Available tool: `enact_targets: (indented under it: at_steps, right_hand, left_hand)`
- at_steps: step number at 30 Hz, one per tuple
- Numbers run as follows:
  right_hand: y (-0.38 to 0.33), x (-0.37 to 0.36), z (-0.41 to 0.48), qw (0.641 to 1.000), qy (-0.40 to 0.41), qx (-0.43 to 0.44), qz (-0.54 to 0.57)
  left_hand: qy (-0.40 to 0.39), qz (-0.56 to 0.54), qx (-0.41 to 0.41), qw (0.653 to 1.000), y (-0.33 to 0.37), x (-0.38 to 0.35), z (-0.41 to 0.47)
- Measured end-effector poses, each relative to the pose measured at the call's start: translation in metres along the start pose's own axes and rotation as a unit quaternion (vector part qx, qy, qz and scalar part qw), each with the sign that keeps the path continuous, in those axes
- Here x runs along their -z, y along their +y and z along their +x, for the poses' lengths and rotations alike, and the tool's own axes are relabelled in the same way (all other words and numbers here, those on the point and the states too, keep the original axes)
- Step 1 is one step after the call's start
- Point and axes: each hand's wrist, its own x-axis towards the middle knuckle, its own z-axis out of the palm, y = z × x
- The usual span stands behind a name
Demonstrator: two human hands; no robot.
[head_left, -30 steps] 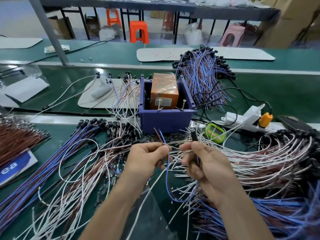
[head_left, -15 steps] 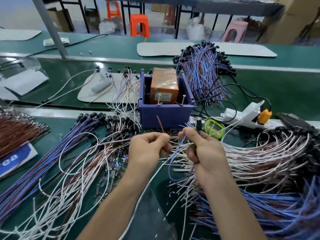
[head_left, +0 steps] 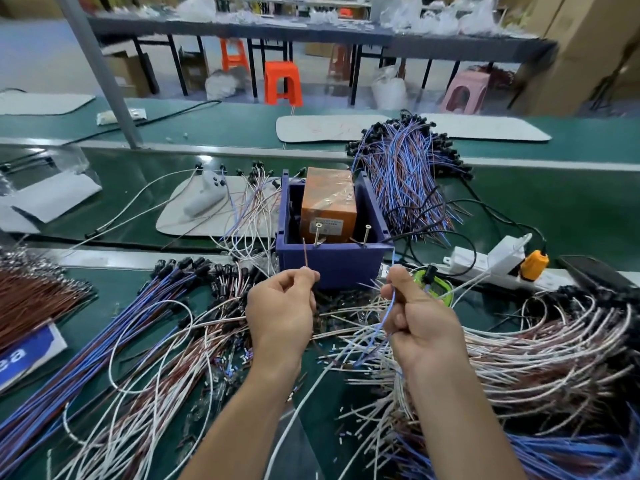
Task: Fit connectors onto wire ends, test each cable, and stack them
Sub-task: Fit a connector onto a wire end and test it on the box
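Testing step, I reckon: left hand is pinching the brown wire, right hand is gripping the blue wire, just in front of the blue box. Next, those ends are probably going onto its screws.

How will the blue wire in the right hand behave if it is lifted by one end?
Probably floppy: the blue wire sags in a loose curve below the right hand. Likely very light, since a pinch of thumb and finger carries it. The black connector above the hand may weigh that end down a little.
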Motion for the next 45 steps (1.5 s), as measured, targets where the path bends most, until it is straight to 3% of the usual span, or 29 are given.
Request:
enact_targets:
  at_steps: [13,45]
  right_hand:
    - [0.002,0.002,0.015,0.998,-0.044,-0.003,-0.055]
    - [-0.001,-0.008,0.017,0.999,-0.003,0.029,-0.036]
  left_hand:
    - [-0.019,0.022,-0.013,0.999,-0.001,-0.004,0.009]
    - [-0.029,0.014,-0.008,0.999,-0.005,-0.006,0.013]
